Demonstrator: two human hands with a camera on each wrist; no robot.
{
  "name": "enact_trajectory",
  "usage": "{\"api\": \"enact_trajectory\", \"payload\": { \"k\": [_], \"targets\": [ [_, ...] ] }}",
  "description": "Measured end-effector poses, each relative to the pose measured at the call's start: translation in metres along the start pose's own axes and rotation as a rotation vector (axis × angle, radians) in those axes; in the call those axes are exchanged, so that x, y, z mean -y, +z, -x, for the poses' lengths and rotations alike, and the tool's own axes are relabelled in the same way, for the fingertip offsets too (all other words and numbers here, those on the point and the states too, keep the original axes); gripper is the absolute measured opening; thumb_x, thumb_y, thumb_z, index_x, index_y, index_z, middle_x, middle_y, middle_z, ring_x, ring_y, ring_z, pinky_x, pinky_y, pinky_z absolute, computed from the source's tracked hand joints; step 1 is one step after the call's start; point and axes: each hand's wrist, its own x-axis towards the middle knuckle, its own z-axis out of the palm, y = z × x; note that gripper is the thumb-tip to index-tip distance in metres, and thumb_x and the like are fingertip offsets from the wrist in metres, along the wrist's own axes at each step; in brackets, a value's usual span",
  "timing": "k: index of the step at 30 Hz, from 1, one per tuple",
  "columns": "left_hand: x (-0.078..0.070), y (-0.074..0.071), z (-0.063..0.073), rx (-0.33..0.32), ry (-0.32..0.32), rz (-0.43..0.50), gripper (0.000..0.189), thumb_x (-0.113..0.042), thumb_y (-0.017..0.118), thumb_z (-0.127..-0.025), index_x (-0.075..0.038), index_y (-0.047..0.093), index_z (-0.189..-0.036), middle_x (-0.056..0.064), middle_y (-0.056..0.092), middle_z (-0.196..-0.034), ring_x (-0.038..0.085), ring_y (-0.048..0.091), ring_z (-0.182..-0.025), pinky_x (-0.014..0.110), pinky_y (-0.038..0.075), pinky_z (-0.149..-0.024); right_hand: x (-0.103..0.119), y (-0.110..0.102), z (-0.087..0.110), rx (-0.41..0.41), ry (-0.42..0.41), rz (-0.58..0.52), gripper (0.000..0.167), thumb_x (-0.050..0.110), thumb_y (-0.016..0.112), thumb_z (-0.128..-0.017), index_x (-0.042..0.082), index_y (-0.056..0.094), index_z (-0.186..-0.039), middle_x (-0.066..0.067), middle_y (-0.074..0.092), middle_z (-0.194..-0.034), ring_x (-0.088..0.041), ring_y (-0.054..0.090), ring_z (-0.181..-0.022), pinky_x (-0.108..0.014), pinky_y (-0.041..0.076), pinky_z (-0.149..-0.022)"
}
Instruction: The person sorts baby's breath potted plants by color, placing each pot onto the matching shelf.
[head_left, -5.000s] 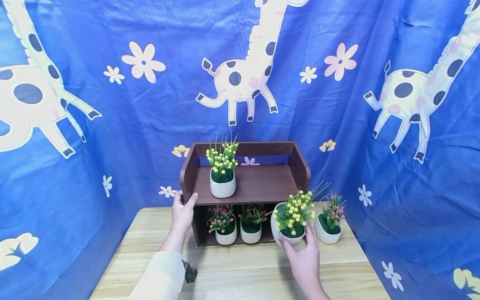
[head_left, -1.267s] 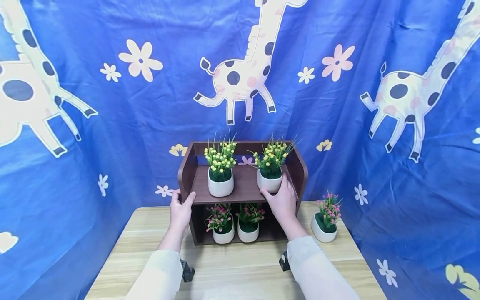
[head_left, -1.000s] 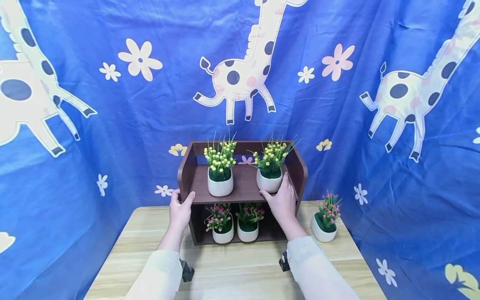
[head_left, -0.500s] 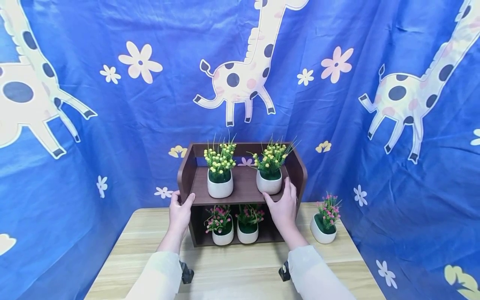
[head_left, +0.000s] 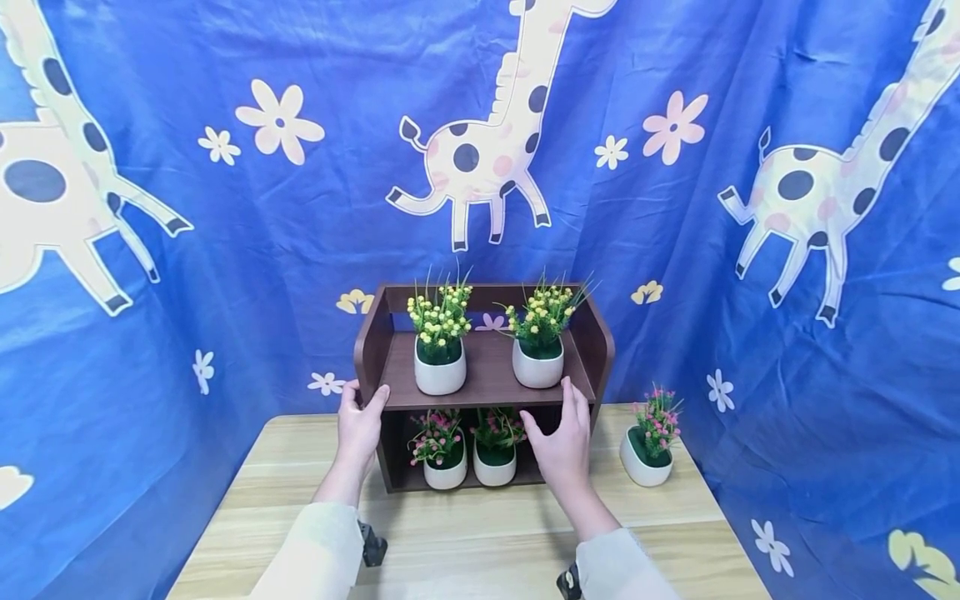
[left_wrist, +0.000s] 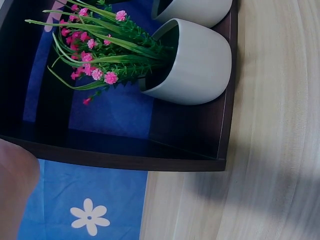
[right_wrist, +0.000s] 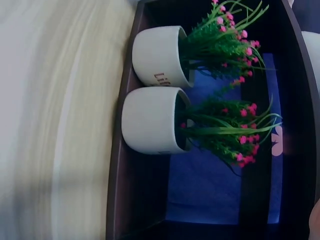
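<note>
My left hand (head_left: 360,427) grips the left front corner of a dark brown two-tier shelf (head_left: 491,367), thumb on the upper board. In front of the shelf's right half, my right hand (head_left: 561,442) is spread and holds nothing; its fingertips are just below the right yellow-flowered potted plant (head_left: 537,368). Another yellow-flowered potted plant (head_left: 440,372) stands left on the upper board. Below, two pink-flowered potted plants, one left (head_left: 446,473) and one beside it (head_left: 494,471), stand upright; the right wrist view shows both white pots (right_wrist: 150,120) side by side.
A third pink-flowered potted plant (head_left: 647,461) stands on the light wooden table (head_left: 465,542), right of the shelf. Blue curtain (head_left: 345,208) with giraffes and flowers surrounds the table at the back and sides.
My right hand carried the right yellow-flowered potted plant up onto the upper board, let go of it, and has drawn down and back. My left hand stays on the shelf corner.
</note>
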Motion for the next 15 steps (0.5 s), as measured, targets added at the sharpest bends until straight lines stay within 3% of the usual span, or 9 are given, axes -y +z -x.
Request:
{"api": "enact_trajectory", "payload": {
  "k": [5,8,15],
  "targets": [
    [0.001,0.0,-0.002,0.009,-0.01,0.001,0.027,-0.02,0.071,-0.105,-0.019,0.055,-0.126,-0.016,0.057,-0.109,0.001,0.054,-0.105,0.015,0.043,-0.095,-0.004,-0.004,0.015,-0.038,-0.033,-0.011,0.088,0.022,0.094,-0.084,-0.001,0.05,-0.157,-0.022,0.057,-0.149,-0.04,0.056,-0.139,-0.056,0.045,-0.115],
    [0.001,0.001,-0.002,0.007,-0.01,0.002,0.027,-0.02,0.071,-0.105,-0.019,0.055,-0.126,-0.017,0.057,-0.108,0.001,0.054,-0.105,0.015,0.043,-0.095,-0.011,-0.005,0.025,-0.072,-0.071,-0.016,0.087,0.018,0.096,-0.081,0.001,0.053,-0.155,-0.023,0.058,-0.143,-0.04,0.057,-0.135,-0.049,0.043,-0.114],
    [-0.002,0.001,0.001,0.0,-0.005,0.008,0.025,-0.02,0.072,-0.105,-0.023,0.055,-0.123,-0.019,0.058,-0.107,0.0,0.055,-0.105,0.013,0.043,-0.095,-0.029,-0.009,0.047,-0.106,-0.098,-0.006,0.082,0.012,0.098,-0.076,0.001,0.06,-0.148,-0.023,0.059,-0.138,-0.038,0.059,-0.128,-0.005,0.026,-0.119]
  ]
}}
